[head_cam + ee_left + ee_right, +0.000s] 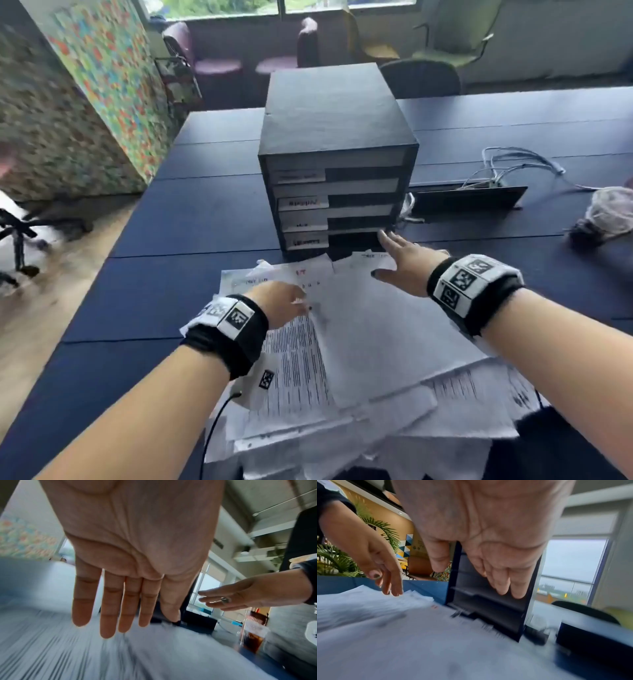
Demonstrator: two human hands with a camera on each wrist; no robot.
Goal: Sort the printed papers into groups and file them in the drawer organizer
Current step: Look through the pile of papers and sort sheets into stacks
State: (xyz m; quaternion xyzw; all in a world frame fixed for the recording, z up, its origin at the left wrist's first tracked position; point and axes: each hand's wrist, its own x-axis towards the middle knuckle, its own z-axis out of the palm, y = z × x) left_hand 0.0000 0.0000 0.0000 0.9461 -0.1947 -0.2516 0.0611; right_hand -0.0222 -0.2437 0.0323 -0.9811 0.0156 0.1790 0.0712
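Note:
A loose heap of printed papers (359, 346) covers the near part of the dark blue table (191, 222). Behind it stands a black drawer organizer (335, 144) with several labelled drawers. My left hand (284, 303) hovers over the left part of the heap, fingers straight and holding nothing; the left wrist view shows its flat palm (137, 547) above blurred sheets (85, 655). My right hand (400, 263) reaches forward with straight fingers, its fingertips near the lowest drawer's right corner. In the right wrist view that hand (496, 561) is in front of the organizer (488, 608).
A black lidded box (466, 198) with white cables (513, 164) lies right of the organizer. A crumpled plastic bag (609, 212) sits at the far right. A brown drink bottle (252, 632) stands on the table's right side. Chairs (438, 37) line the far wall.

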